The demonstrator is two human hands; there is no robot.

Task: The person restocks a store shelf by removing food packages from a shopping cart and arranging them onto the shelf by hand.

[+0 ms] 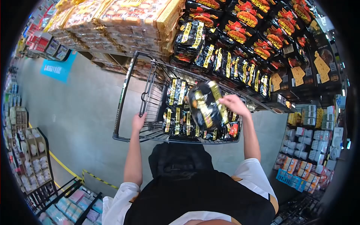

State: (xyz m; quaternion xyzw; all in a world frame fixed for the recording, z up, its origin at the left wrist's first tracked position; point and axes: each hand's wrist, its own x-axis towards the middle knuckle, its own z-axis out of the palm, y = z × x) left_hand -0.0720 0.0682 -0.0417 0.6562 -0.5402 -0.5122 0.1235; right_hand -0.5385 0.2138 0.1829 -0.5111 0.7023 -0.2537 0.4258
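The grip of the right hand (233, 104) pinches the near-right edge of a black-and-yellow package (205, 107), which is tilted and slightly blurred over the basket of a shopping cart (176, 141). Whether it touches the similar packs (176, 92) lying in rows beneath it, I cannot tell. The left hand (138, 122) is closed on the wire frame at the cart's left part. Just beyond the cart, more black packs (225, 64) line a display, with red-printed black bags (240, 32) behind them and stacked clear-wrapped goods (127, 18) to the left. A blue floor sign (59, 68) lies on the grey floor (90, 108); stocked shelves (305, 142) stand at right.
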